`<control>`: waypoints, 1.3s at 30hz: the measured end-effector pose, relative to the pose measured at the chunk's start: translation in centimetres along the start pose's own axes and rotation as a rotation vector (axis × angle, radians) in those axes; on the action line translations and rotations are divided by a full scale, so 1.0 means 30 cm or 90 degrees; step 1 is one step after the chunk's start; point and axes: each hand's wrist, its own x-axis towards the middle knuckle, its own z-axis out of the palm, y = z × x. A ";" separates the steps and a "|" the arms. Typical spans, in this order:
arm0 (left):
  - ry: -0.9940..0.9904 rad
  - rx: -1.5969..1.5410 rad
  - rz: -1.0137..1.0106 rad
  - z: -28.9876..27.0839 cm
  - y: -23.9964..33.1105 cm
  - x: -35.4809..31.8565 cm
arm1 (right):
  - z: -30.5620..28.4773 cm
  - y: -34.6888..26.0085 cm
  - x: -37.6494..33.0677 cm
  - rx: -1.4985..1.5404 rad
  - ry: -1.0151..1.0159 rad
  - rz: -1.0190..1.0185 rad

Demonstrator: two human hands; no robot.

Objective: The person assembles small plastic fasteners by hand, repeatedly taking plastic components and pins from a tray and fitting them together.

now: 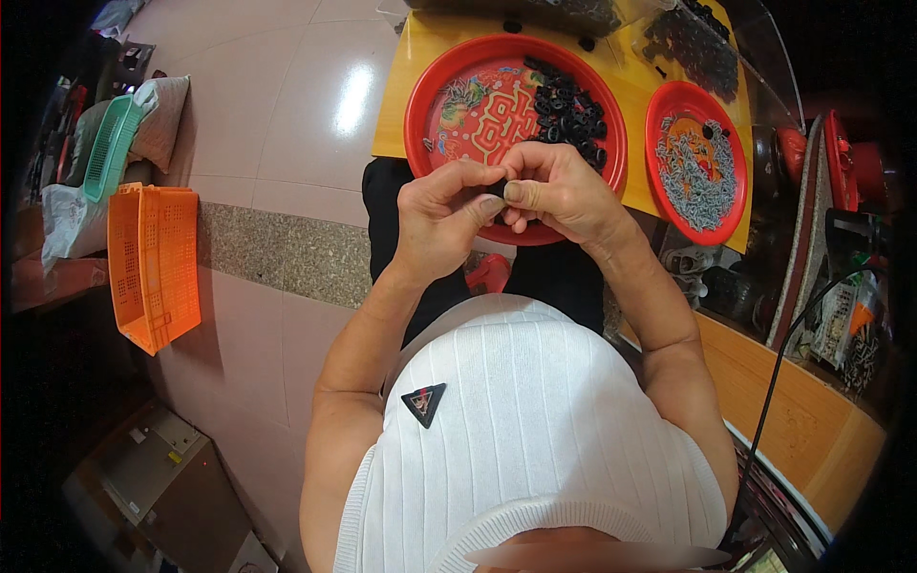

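- A small dark piece (pixel 497 188) is between the fingertips of both hands, above the near part of the large red tray; the fingers hide most of it, so its exact shape cannot be told.
- The left hand (pixel 441 212) grasps it from the left, thumb and forefinger pinched together.
- The right hand (pixel 559 194) grasps it from the right, its thumb and forefinger also pinched and nearly meeting those of the left.
- The large red tray (pixel 415 119), round with a printed bottom, has a heap of black parts (pixel 570 105) on its far right side and a small scatter of grey screws (pixel 463 98) on its far left.
- To its right is a smaller red tray (pixel 651 143), its bottom largely covered with many grey screws (pixel 695 186); a black part lies among them toward the far side.
- Both trays rest on a yellow table (pixel 390 124), the large one reaching past its near edge.
- On the table's far right, a clear bin holds dark parts (pixel 693 50).
- Well to the left, an orange crate (pixel 158 272) stands on the tiled floor (pixel 272 105), with a green basket (pixel 112 148) beyond it, beside a pale sack (pixel 160 119).
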 end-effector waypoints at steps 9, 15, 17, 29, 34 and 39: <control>0.025 -0.125 -0.027 -0.019 -0.015 0.008 | 0.009 -0.041 0.000 0.079 -0.023 -0.022; 0.030 -0.109 -0.034 -0.024 -0.018 0.005 | 0.022 -0.043 -0.006 0.025 0.010 -0.037; 0.031 -0.105 -0.032 -0.018 -0.019 0.006 | 0.028 -0.048 -0.011 0.031 0.023 -0.030; 0.081 0.017 -0.024 -0.042 -0.008 -0.020 | -0.269 -0.391 0.001 -0.149 0.176 -0.342; 0.096 0.067 -0.024 -0.053 -0.019 0.004 | -0.277 -0.617 -0.042 0.032 0.425 -0.426; 0.099 0.273 0.075 -0.093 -0.047 0.004 | -0.215 -0.329 0.014 -0.469 0.320 -0.242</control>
